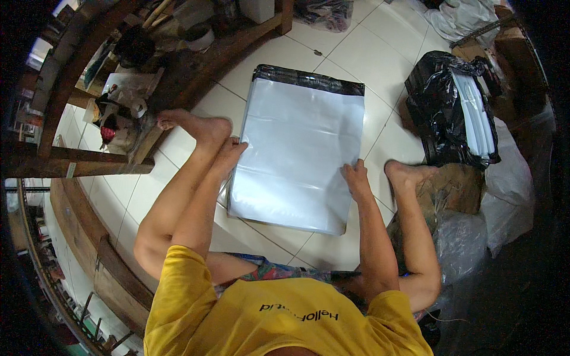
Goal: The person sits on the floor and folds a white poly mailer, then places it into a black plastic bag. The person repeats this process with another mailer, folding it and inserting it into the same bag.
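Observation:
A stack of pale grey-white plastic mailing bags lies flat on the tiled floor between my legs, slightly tilted. A black band runs along its far edge. My left hand is closed on the stack's left edge, its fingertips on the top bag and the rest of the fingers partly hidden. At the right edge, lower down, my right hand has its fingers curled and pressed against the stack. The top sheet shows faint creases and shine.
To the right, an open black plastic sack holds more folded white bags. Clear plastic wrap and a white sack lie nearby. On the left stand a wooden shelf with clutter and a wooden beam.

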Demonstrator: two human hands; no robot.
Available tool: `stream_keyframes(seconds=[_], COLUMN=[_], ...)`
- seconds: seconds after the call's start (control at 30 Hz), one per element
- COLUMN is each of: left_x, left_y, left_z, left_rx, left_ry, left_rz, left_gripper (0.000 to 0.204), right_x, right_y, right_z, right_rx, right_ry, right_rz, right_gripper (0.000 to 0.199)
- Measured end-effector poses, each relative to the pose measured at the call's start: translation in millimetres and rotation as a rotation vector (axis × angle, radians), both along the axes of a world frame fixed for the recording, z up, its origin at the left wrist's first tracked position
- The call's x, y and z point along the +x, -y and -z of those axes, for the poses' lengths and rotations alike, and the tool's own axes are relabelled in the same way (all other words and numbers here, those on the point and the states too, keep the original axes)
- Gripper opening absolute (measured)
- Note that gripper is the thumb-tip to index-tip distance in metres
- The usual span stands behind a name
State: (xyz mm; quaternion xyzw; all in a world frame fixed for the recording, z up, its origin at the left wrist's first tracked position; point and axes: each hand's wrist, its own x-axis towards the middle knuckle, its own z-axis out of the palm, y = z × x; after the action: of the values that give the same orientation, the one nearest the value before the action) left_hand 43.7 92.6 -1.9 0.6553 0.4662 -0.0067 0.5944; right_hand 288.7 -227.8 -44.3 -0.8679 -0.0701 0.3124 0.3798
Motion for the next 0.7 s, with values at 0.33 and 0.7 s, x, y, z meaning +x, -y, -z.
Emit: stream_keyframes(seconds=[0.33,0.7], left_x=[-9,1], left_y=[31,104], left_z=[16,16], left_rx=[0.221,0.429], left_ry=[-0.053,-0.171], left_rz=[-0.017,0.0], left_gripper=[0.067,0.068], right_x=[13,73], right_y=[6,15], right_z=[-20,-68], right_rx=[0.184,-0.329], right_ry=[-0.072,0.319], right_rz=[-0.157,-0.402], right_gripper=[0.055,0.037])
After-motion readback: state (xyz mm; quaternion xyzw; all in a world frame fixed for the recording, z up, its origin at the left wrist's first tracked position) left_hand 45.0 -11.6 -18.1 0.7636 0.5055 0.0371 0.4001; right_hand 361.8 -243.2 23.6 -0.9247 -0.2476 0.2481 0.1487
